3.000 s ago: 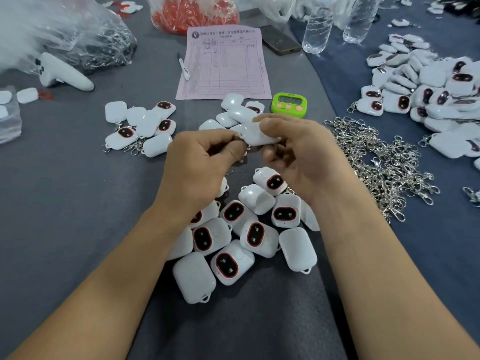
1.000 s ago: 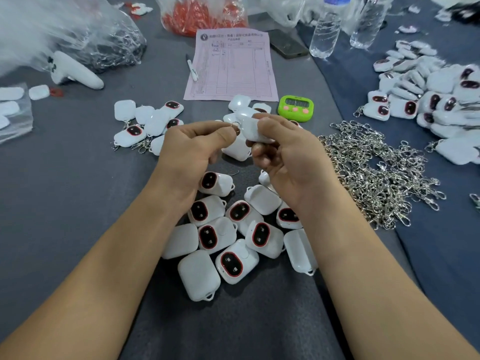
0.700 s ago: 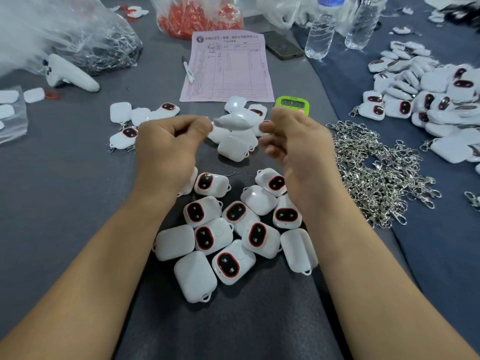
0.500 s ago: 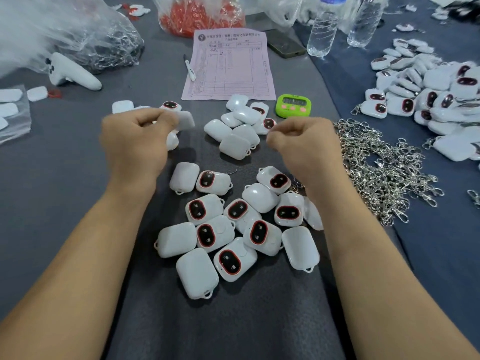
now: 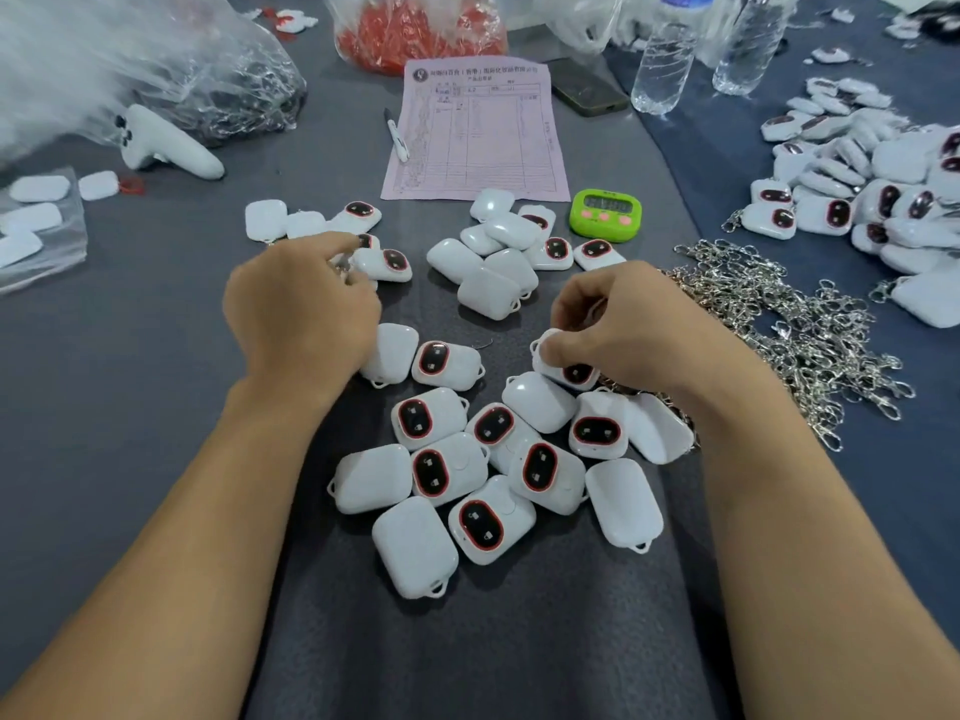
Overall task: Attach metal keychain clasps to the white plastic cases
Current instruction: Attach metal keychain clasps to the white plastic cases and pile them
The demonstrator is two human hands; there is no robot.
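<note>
Several white plastic cases, some with red-rimmed dark windows, lie heaped on the grey cloth between my forearms. My right hand pinches one case at the heap's far right edge, thumb on its top. My left hand is at the left group of cases; its fingertips hold the metal clasp of a clasped case that rests there. A loose pile of metal keychain clasps spreads just right of my right hand.
A second cluster of cases lies beyond the hands, near a green timer. Farther back are a pink form, a pen, a phone and water bottles. Many cases are piled at the right.
Both hands were joined on one case. They parted: the left hand carried that case with its clasp to the left group, and the right hand dropped to the heap and took hold of another case.
</note>
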